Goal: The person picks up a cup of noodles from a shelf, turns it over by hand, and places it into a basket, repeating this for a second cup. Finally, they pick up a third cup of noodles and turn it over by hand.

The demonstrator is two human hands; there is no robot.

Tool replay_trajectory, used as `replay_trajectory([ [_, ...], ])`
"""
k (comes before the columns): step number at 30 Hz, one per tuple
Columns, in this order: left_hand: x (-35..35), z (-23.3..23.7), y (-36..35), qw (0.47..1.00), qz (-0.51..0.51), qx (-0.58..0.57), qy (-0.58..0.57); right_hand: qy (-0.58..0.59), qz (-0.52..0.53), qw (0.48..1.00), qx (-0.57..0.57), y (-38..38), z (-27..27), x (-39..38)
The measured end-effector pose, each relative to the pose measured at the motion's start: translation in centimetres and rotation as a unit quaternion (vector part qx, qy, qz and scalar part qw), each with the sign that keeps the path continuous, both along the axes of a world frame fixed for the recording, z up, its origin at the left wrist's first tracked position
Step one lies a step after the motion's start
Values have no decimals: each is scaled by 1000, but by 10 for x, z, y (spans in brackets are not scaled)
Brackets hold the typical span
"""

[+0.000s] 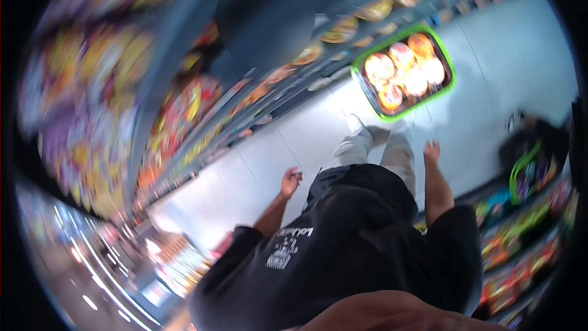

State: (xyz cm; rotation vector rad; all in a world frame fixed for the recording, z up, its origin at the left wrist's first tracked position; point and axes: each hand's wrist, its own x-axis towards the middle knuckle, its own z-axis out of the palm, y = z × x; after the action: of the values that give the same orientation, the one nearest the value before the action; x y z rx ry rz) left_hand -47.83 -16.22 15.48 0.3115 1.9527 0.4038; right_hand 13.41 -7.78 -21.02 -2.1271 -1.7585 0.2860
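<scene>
The basket [452, 72] with the bright green rim sits on the pale tiled floor [288, 141], ahead of both my hands and closer to the right one, with neither touching it. Inside I make out several round packages [401, 55] in orange, red and white, some washed out by glare.

My right hand [432, 150] hangs just behind the basket, over the floor and beside the pale trouser leg [398, 153]. It is too small and blurred for me to tell whether its fingers are closed or loose. My left hand [290, 181] is lower and well apart from the basket, out to the left of the legs. Its fingers look bent, with a small light-and-dark patch at them; I cannot tell whether that is something held, so I cannot call that grip.

Between the hands I see a pale shoe [355, 124] near the basket's edge and the black shirt [367, 245] with white print. Ahead of my left hand and off to its left, shelves [202, 110] of colourful packs run past the basket's far side. Out beyond my right hand there is another person [545, 141] in dark clothing, partly cut off, with a second green-edged basket [517, 178] close by. More stocked shelves [511, 245] stand behind and outward of that hand.
</scene>
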Motion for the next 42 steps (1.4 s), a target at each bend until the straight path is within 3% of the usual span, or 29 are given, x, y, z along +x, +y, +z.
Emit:
replay_trajectory([
  [1,-4,-16,-4,996,-25,79,43,96,-115,984,-93,0,66,6],
  [2,-8,-34,-11,983,-51,151,91,251,-201,913,-252,-9,81,33],
  [3,-1,-28,0,972,-23,177,151,228,-215,890,-332,-4,150,34],
  [4,10,-10,22,959,1,196,207,-45,16,917,-396,-50,88,98],
  [5,19,5,44,939,43,236,246,8,-36,901,-433,-46,130,120],
  [7,28,48,98,893,98,323,300,7,-45,885,-464,-22,177,130],
  [10,25,126,172,812,116,424,384,60,-74,875,-474,14,222,131],
  [12,23,190,222,724,163,496,451,125,-100,871,-464,52,241,117],
  [16,-19,265,285,633,260,502,529,289,-133,855,-410,130,272,58],
  [18,-46,275,304,662,285,475,504,348,-135,843,-387,174,289,24],
  [20,-78,261,316,657,242,498,512,391,-124,839,-358,215,314,-23],
  [22,-63,286,319,714,248,389,527,411,-67,854,-310,246,346,-57],
  [25,-71,287,332,696,272,364,556,444,1,852,-276,261,368,-80],
  [28,-72,284,332,748,260,377,480,415,11,864,-284,241,364,-77],
  [30,-74,273,338,652,274,451,544,448,-7,847,-286,224,325,-56],
  [31,-66,279,337,653,273,450,544,448,-9,847,-287,216,330,-55],
  [33,-53,289,329,579,287,491,584,439,-55,851,-283,194,333,-52],
  [34,-50,283,324,584,282,486,586,438,-59,849,-290,188,332,-49],
  [36,-44,269,311,631,309,524,482,509,-27,824,-247,180,327,-46],
  [38,-20,268,297,635,306,503,501,474,1,848,-238,192,346,-56],
  [40,3,262,280,643,358,609,296,543,31,807,-232,211,367,-68],
  [42,44,261,264,616,375,685,103,508,63,832,-215,239,412,-96],
])
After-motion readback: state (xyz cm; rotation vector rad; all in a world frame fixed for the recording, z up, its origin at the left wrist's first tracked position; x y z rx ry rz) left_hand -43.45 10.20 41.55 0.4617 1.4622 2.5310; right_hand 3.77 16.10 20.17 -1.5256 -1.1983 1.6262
